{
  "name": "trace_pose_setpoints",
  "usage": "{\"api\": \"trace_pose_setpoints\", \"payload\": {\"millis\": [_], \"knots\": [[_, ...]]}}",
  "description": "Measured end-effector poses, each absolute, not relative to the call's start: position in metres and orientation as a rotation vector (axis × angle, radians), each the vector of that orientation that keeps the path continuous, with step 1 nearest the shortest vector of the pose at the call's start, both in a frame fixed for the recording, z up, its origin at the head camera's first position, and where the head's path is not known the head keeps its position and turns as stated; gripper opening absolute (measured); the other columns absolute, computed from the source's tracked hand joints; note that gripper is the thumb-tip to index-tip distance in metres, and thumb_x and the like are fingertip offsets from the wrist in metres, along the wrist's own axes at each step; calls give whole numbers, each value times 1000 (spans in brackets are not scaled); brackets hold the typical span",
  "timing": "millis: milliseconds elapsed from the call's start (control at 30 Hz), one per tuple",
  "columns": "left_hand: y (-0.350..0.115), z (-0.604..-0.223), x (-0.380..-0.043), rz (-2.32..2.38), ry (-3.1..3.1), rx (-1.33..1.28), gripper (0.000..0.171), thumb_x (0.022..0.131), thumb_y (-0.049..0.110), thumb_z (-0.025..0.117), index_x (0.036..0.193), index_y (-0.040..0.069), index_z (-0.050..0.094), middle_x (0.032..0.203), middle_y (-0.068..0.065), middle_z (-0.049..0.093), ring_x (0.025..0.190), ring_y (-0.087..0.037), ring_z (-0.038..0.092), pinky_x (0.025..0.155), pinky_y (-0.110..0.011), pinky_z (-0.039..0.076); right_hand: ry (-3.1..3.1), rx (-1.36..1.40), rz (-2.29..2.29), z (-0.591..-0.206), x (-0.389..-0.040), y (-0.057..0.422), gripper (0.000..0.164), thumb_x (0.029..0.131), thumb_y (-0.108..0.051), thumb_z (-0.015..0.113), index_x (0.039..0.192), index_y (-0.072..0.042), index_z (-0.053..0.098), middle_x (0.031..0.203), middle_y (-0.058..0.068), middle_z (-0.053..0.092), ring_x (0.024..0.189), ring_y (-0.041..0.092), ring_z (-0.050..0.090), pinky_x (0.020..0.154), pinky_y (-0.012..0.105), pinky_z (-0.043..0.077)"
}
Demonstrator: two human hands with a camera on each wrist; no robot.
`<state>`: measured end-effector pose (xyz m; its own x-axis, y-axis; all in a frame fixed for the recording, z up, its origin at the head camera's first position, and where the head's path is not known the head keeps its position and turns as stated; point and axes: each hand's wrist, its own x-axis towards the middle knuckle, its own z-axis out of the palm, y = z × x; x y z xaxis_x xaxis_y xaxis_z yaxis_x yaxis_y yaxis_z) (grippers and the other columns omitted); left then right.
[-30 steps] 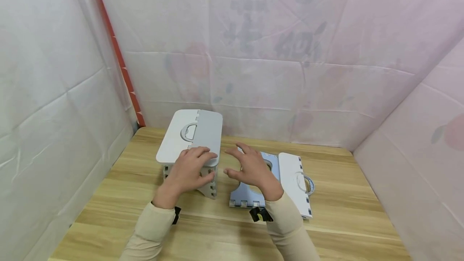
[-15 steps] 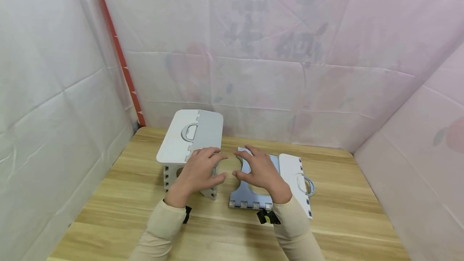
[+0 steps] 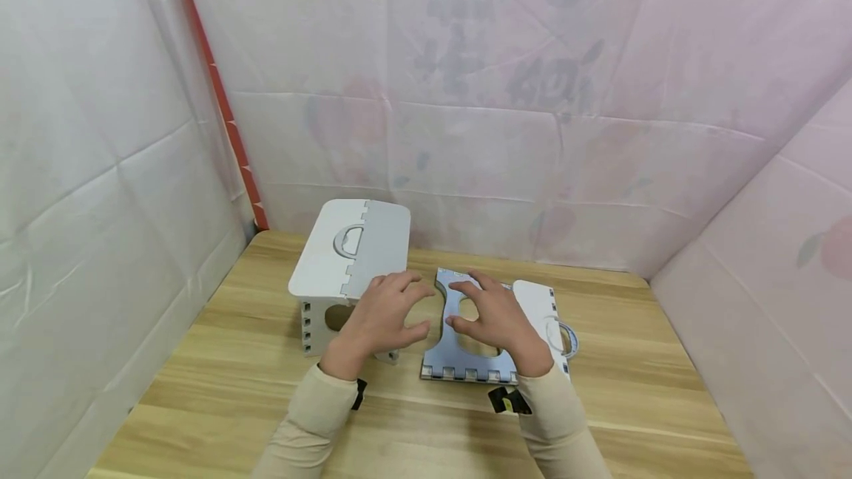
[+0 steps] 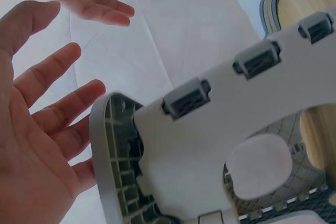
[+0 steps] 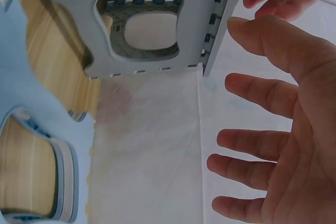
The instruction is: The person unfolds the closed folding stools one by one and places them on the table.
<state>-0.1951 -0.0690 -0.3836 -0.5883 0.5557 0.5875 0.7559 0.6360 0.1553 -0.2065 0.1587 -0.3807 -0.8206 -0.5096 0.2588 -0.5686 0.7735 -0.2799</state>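
A folding step stool (image 3: pixel 382 242) with a white and grey top stands unfolded on the left of the table, its carry handle flat in the top. Beside its front right corner hovers my left hand (image 3: pixel 382 316), fingers spread; the left wrist view shows the palm close to the stool's ribbed edge (image 4: pixel 100 150). A second, blue and white folding stool (image 3: pixel 455 357) lies folded flat to the right, its blue handle loop sticking out. My right hand (image 3: pixel 498 320) is held over this flat stool with fingers apart. Neither hand grips anything, and the palms face each other.
The wood-grain table (image 3: pixel 393 435) has a pale printed cloth (image 3: pixel 466 146) hanging behind it and along both sides. A red strip (image 3: pixel 222 102) runs down the back left corner. Black wrist straps sit at both cuffs.
Both hands have shifted to the right, the left one from over the standing stool's front corner toward the gap between the stools. The stools stay where they were.
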Motion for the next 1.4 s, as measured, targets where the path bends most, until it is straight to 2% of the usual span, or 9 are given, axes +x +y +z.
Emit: {"api": "trace_pose_setpoints", "payload": {"millis": [233,533,767,1167,1400], "knots": [[-59,-388,-196,-501,-2385,-1040,35,76,32,70,107,15,65,110,-7,60,105,-23,54,83,-46,43,-2860,793,515,-387,-205,175,50,79,-35,71,123,-12,61,134,27,42,115,47,44,86,64,36],[-46,-394,-194,-505,-2272,-1124,35,76,31,70,106,13,64,108,-7,58,101,-23,55,80,-43,44,-2868,732,501,-395,-200,194,52,79,-35,72,125,-14,58,134,27,41,108,51,47,76,64,40],[-36,-397,-192,-441,-2293,-1148,38,76,32,71,109,13,64,109,-7,57,99,-22,55,78,-42,45,-2856,716,494,-400,-198,206,53,79,-34,72,126,-12,58,131,31,43,108,51,47,73,61,44],[-25,-414,-186,-407,-2546,-1102,40,82,40,65,114,18,63,120,-7,54,109,-23,51,85,-42,43,-2919,649,457,-411,-195,222,56,80,-37,71,127,-11,58,132,30,42,109,49,47,74,63,42],[-18,-435,-186,-433,-2591,-1049,38,82,39,65,114,19,63,124,-8,52,113,-24,49,83,-42,45,-2965,586,476,-418,-191,229,55,79,-35,71,126,-8,57,133,29,42,112,49,45,81,67,37]]}}
